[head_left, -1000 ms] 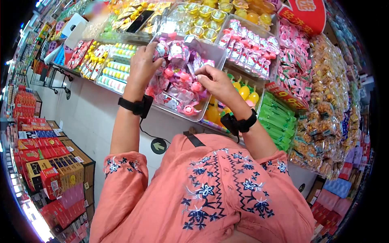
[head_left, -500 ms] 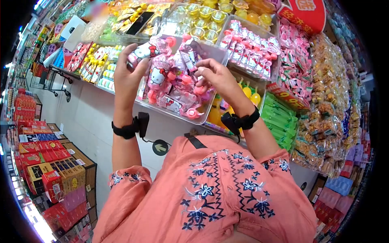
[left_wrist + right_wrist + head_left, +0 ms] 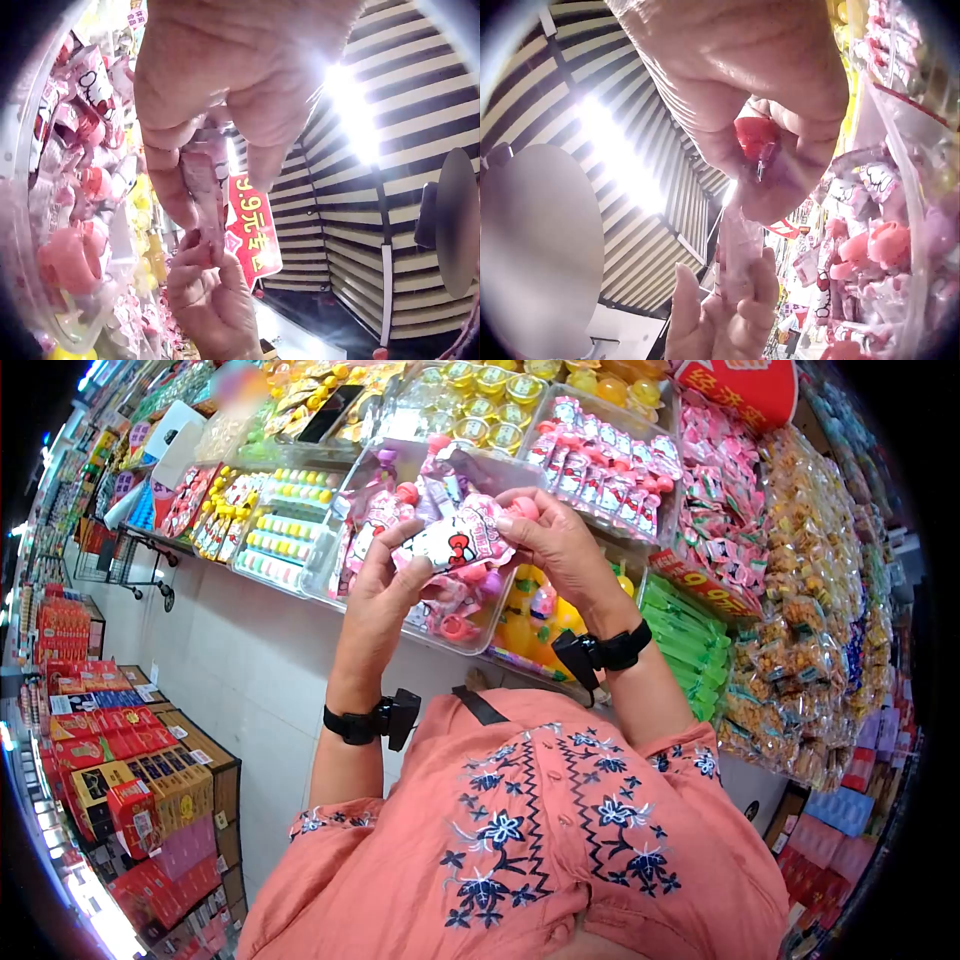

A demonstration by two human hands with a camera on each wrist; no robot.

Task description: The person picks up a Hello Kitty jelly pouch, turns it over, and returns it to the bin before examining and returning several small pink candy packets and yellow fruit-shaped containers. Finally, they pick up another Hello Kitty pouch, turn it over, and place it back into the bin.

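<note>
Both hands hold a pink-and-white spout pouch point(image 3: 458, 546) with a cartoon cat and red bow on it, just over a clear plastic bin point(image 3: 318, 596). My left hand point(image 3: 383, 582) pinches the pouch's one end between thumb and fingers. At the capped end, my right hand point(image 3: 562, 546) grips it; the pink-red cap point(image 3: 756, 136) shows among the fingers in the right wrist view. Seen from the left wrist, the pouch point(image 3: 204, 184) stretches edge-on between the two hands. More pink pouches point(image 3: 94, 88) with round pink caps lie loosely heaped in the bin below.
To the right, another bin holds neatly lined pink pouches point(image 3: 600, 480). Yellow-capped candies point(image 3: 290, 525) in a tray sit left. Yellow mango-shaped items point(image 3: 530, 622) and green packets point(image 3: 680, 640) flank the bin on the right. A red price sign point(image 3: 705, 582) stands beyond.
The left hand has lifted a pouch from the heap and brought it right, over the bin. The right hand, earlier above the heap, now grips the pouch's capped end.
</note>
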